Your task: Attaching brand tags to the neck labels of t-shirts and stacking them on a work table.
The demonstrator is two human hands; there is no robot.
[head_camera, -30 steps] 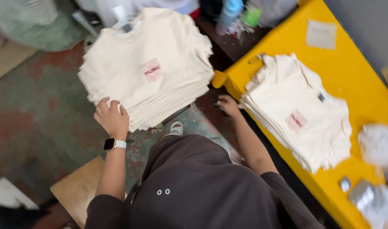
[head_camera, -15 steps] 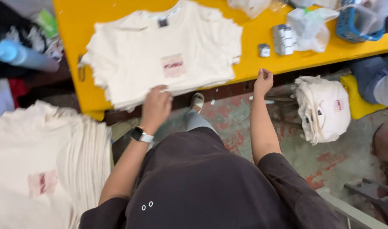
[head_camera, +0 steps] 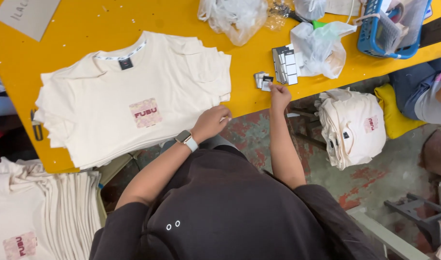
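Note:
A stack of cream T-shirts (head_camera: 133,103) with a pink chest patch lies flat on the yellow table (head_camera: 32,53). My left hand (head_camera: 210,121), with a watch on its wrist, rests on the stack's near right corner, fingers curled on the cloth. My right hand (head_camera: 279,94) reaches to the table's front edge and pinches a small black-and-white tag (head_camera: 267,83) from a little pile of tags (head_camera: 260,79). A taller row of the same tags (head_camera: 284,65) stands just behind.
Clear plastic bags (head_camera: 235,17) and a blue basket (head_camera: 389,29) sit at the table's far side. A second stack of shirts (head_camera: 42,212) lies at lower left, a bundled pile (head_camera: 353,125) at right. Another person's leg (head_camera: 418,91) is at right.
My view has shifted from the left stack to the table. My left hand moved to the stack's right corner, and my right hand rose from the table edge to the tags.

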